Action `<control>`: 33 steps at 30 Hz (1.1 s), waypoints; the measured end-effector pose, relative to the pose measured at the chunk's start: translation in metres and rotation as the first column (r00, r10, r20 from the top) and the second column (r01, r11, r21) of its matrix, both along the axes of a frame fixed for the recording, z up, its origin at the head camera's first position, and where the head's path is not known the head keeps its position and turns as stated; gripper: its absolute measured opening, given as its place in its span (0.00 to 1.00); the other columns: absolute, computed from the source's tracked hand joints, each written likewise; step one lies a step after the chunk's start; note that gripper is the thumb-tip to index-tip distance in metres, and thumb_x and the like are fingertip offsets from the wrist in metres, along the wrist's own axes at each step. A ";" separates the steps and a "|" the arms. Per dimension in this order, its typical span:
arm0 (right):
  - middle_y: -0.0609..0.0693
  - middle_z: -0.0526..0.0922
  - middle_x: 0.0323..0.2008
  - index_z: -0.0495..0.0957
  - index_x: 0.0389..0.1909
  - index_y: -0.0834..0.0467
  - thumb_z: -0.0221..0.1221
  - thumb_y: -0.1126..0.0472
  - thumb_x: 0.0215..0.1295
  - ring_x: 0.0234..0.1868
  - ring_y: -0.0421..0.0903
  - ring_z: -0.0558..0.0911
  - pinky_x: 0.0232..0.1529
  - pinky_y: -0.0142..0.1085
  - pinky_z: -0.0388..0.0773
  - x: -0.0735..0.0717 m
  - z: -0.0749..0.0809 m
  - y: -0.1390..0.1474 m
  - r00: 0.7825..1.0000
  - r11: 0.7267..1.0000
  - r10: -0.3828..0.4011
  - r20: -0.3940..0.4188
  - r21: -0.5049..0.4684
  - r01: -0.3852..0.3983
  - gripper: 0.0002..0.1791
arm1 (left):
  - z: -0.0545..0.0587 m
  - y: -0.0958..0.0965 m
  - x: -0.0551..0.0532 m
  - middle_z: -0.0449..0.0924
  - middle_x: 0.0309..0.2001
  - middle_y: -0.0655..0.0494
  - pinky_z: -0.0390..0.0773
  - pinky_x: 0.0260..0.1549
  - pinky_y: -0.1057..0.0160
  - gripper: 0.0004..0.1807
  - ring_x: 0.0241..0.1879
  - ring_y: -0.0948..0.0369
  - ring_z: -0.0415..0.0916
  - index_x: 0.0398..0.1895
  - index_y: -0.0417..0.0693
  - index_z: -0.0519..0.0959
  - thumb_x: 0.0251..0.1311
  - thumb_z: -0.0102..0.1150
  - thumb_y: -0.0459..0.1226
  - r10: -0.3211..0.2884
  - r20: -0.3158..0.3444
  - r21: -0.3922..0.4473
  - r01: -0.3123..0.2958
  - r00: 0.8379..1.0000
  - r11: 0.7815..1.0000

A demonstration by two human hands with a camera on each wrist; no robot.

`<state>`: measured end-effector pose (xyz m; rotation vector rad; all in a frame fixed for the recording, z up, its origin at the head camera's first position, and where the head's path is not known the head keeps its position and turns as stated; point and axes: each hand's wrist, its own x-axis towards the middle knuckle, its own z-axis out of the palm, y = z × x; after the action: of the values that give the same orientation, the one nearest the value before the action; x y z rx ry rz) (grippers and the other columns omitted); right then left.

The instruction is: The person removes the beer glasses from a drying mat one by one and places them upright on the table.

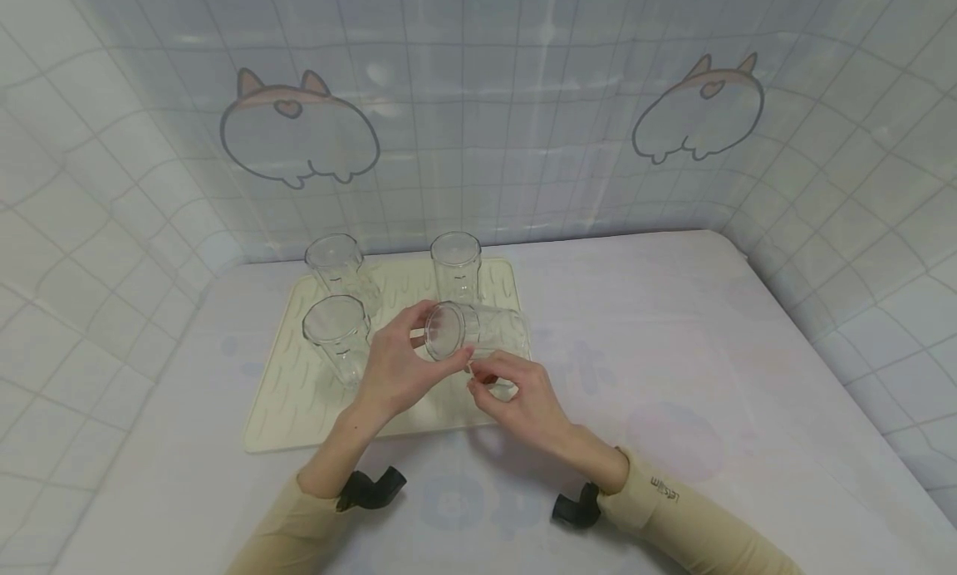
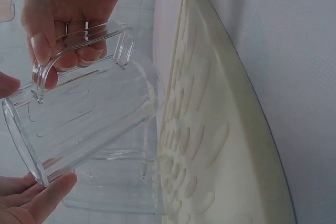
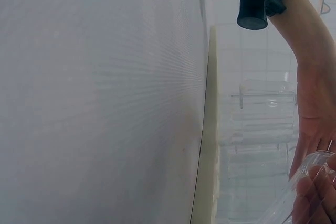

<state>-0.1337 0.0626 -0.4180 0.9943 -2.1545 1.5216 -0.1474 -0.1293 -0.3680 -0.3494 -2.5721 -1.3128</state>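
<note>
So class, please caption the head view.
Left hand and right hand hold a tilted glass mug; three more mugs stand on a mat.

The held mug (image 1: 489, 330) is in the fingers of the left hand (image 1: 399, 367) and the right hand (image 1: 527, 396), above the mat (image 1: 299, 421). On it, left of these fingers, stand the near mug (image 1: 340, 334) and the far mug (image 1: 338, 266); behind the fingers, the third mug (image 1: 457, 269).
</note>
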 end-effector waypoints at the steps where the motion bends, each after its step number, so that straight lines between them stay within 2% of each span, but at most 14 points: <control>1: 0.47 0.82 0.30 0.82 0.36 0.55 0.59 0.64 0.60 0.34 0.35 0.80 0.36 0.32 0.81 0.000 0.000 0.000 1.000 1.000 0.003 -0.001 -0.006 -0.003 0.06 | 0.000 0.000 0.000 0.77 0.50 0.58 0.81 0.44 0.61 0.37 0.50 0.62 0.75 0.57 0.50 0.71 0.43 0.70 0.54 0.000 0.000 0.001 0.000 1.000 1.000; 9: 0.45 0.82 0.32 0.82 0.35 0.54 0.60 0.66 0.59 0.35 0.37 0.81 0.37 0.33 0.81 -0.001 0.000 0.000 1.000 0.999 0.007 -0.007 -0.039 -0.008 0.06 | 0.000 0.001 -0.001 0.77 0.49 0.60 0.81 0.43 0.60 0.37 0.49 0.61 0.75 0.56 0.50 0.72 0.42 0.72 0.53 0.006 -0.032 0.034 -0.005 0.999 0.999; 13: 0.47 0.82 0.32 0.82 0.35 0.55 0.61 0.68 0.57 0.36 0.39 0.81 0.37 0.39 0.82 -0.002 0.000 0.000 1.000 0.999 0.007 -0.004 -0.051 -0.008 0.07 | -0.001 0.001 -0.002 0.78 0.48 0.61 0.81 0.43 0.60 0.36 0.48 0.62 0.75 0.55 0.49 0.73 0.42 0.72 0.52 0.011 -0.036 0.061 -0.009 0.999 0.998; 16: 0.49 0.82 0.32 0.82 0.34 0.57 0.62 0.70 0.55 0.35 0.41 0.82 0.36 0.38 0.82 -0.002 0.001 0.000 1.000 0.998 -0.002 -0.021 -0.058 0.001 0.07 | -0.001 0.000 -0.002 0.78 0.45 0.61 0.81 0.42 0.59 0.35 0.48 0.61 0.76 0.54 0.49 0.73 0.42 0.72 0.51 0.014 -0.052 0.062 -0.010 0.999 0.998; 20: 0.53 0.82 0.31 0.82 0.33 0.60 0.62 0.74 0.53 0.34 0.46 0.81 0.37 0.32 0.80 0.003 0.013 -0.001 0.999 0.998 -0.011 -0.048 -0.069 0.008 0.08 | 0.000 0.000 -0.002 0.78 0.44 0.61 0.82 0.42 0.59 0.34 0.48 0.61 0.75 0.54 0.50 0.73 0.43 0.72 0.51 0.020 -0.063 0.068 -0.016 0.998 0.998; 23: 0.55 0.81 0.31 0.81 0.33 0.62 0.62 0.76 0.52 0.34 0.48 0.81 0.37 0.32 0.80 0.008 0.025 -0.001 0.999 0.997 -0.009 -0.051 -0.076 0.005 0.09 | 0.000 -0.001 -0.002 0.78 0.45 0.61 0.81 0.43 0.60 0.35 0.48 0.62 0.75 0.55 0.50 0.73 0.42 0.72 0.51 0.031 -0.053 0.075 -0.027 0.998 0.997; 27: 0.55 0.80 0.31 0.80 0.33 0.62 0.61 0.77 0.51 0.34 0.49 0.81 0.36 0.38 0.81 0.012 0.033 -0.001 0.999 0.996 -0.008 -0.048 -0.089 0.003 0.10 | 0.000 -0.001 -0.003 0.78 0.47 0.60 0.81 0.44 0.61 0.36 0.49 0.62 0.74 0.56 0.49 0.73 0.43 0.71 0.52 0.040 -0.051 0.067 -0.036 0.998 0.997; 33: 0.56 0.80 0.32 0.80 0.33 0.62 0.61 0.77 0.51 0.35 0.50 0.80 0.36 0.46 0.81 0.013 0.035 0.000 0.999 0.995 -0.015 -0.043 -0.098 0.011 0.10 | 0.000 -0.001 -0.003 0.78 0.47 0.59 0.81 0.44 0.60 0.36 0.49 0.62 0.75 0.55 0.49 0.73 0.42 0.72 0.53 0.047 -0.065 0.086 -0.041 0.997 0.995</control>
<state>-0.1210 0.0622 -0.3834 0.9706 -2.0322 1.5677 -0.1507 -0.1307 -0.3683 -0.3135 -2.4470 -1.3662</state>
